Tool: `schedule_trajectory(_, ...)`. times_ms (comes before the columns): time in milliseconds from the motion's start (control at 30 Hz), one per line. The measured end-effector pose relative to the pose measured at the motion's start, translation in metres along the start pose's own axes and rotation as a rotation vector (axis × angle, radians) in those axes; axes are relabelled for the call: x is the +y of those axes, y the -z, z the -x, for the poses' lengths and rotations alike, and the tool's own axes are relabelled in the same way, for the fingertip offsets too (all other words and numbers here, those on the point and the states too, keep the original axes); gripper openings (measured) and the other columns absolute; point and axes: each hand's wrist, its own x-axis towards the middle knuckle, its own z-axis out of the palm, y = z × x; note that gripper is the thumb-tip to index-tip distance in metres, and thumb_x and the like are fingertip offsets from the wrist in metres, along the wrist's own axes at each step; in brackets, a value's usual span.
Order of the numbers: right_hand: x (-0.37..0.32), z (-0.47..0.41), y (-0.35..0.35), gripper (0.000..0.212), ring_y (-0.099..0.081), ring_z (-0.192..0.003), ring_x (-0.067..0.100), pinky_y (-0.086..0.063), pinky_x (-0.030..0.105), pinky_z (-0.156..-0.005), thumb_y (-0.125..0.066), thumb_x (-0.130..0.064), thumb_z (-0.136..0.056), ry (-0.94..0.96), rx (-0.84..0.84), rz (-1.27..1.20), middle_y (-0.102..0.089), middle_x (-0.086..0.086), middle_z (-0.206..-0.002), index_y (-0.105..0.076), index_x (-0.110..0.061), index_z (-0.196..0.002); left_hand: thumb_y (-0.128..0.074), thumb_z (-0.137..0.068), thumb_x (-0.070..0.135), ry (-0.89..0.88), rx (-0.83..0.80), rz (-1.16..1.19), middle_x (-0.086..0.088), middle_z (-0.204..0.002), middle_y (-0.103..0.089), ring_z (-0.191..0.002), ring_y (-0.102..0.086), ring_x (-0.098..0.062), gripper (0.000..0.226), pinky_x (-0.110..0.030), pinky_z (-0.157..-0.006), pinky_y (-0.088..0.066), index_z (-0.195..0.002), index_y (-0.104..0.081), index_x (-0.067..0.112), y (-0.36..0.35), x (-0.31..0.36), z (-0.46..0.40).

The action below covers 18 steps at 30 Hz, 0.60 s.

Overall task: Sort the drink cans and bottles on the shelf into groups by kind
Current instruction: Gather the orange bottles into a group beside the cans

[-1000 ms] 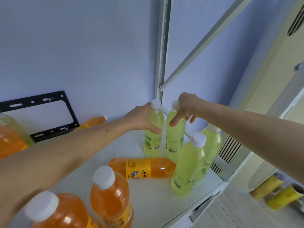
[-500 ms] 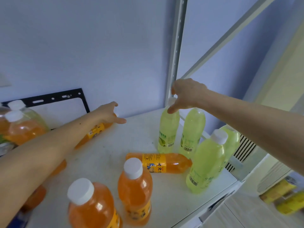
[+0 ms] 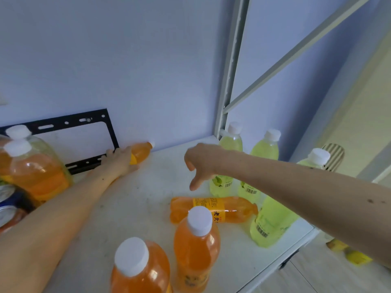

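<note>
My left hand (image 3: 119, 158) grips an orange bottle (image 3: 141, 152) that lies on its side against the back wall of the white shelf (image 3: 135, 199). My right hand (image 3: 201, 163) hangs above the shelf's middle, fingers loosely apart and pointing down, holding nothing. Below it another orange bottle (image 3: 213, 209) lies on its side. Two orange bottles (image 3: 196, 246) (image 3: 139, 269) stand near the front. Several lime-green bottles (image 3: 231, 140) (image 3: 265, 144) (image 3: 273, 220) stand grouped at the right, partly behind my right forearm.
Big orange bottles (image 3: 33, 172) and drink cans (image 3: 8, 206) crowd the left edge. A black metal bracket (image 3: 88, 121) leans on the wall. The shelf's grey upright post (image 3: 229, 81) rises at the back right corner. The floor lies below to the right.
My left hand reached from the green bottles to the back wall and took hold of the lying orange bottle. My right hand left the green bottle caps and dropped over the shelf's middle.
</note>
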Motion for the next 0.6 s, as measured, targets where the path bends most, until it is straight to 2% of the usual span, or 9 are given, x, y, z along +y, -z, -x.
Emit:
schedule_trajectory(133,-0.002,-0.019,-0.035,0.079,-0.06,-0.109,0.028,-0.049,0.033,-0.079,-0.076,-0.06,-0.07,-0.029,-0.247,-0.085,-0.064,0.007,-0.119,-0.059,-0.005,-0.124,-0.055,-0.089,0.052,-0.026,0.015,0.088,-0.013,-0.137,-0.031,-0.11,-0.051,-0.041,0.071,-0.046,-0.085,-0.048,-0.144,-0.021,0.023,-0.005,-0.007,-0.003)
schedule_trajectory(267,0.0,-0.034,-0.06,0.074,-0.062,-0.095,0.03,-0.052,0.035,-0.077,-0.072,-0.065,-0.071,-0.047,-0.437,-0.135,-0.065,0.008,-0.108,-0.063,-0.004,-0.112,-0.05,-0.086,0.063,0.0,-0.011,0.054,-0.018,-0.136,-0.044,-0.118,-0.049,-0.039,0.08,-0.049,-0.092,-0.047,-0.147,-0.016,0.023,-0.012,-0.017,-0.008)
schedule_trajectory(300,0.0,-0.035,-0.062,0.075,-0.061,-0.095,0.03,-0.052,0.035,-0.077,-0.071,-0.065,-0.072,-0.038,-0.467,-0.156,-0.063,0.007,-0.113,-0.061,-0.006,-0.118,-0.049,-0.086,0.064,-0.002,-0.02,0.068,-0.017,-0.136,-0.045,-0.118,-0.049,-0.039,0.081,-0.05,-0.091,-0.048,-0.147,-0.015,0.023,-0.014,-0.018,-0.009)
schedule_trajectory(400,-0.003,-0.036,-0.066,0.082,-0.059,-0.111,0.03,-0.052,0.04,-0.089,-0.073,-0.064,-0.071,0.034,-0.481,-0.156,-0.057,0.004,-0.127,-0.052,-0.014,-0.133,-0.047,-0.089,0.063,-0.022,-0.013,0.084,-0.015,-0.131,-0.046,-0.114,-0.051,-0.034,0.075,-0.049,-0.086,-0.05,-0.145,-0.018,0.023,-0.016,-0.017,-0.008)
schedule_trajectory(600,-0.003,-0.045,-0.069,0.081,-0.057,-0.112,0.032,-0.052,0.045,-0.093,-0.077,-0.059,-0.07,0.1,-0.466,-0.173,-0.054,0.005,-0.13,-0.049,-0.017,-0.133,-0.052,-0.087,0.061,-0.004,0.027,0.136,-0.011,-0.131,-0.046,-0.119,-0.048,-0.035,0.068,-0.052,-0.089,-0.047,-0.14,-0.03,0.024,-0.021,-0.016,-0.001)
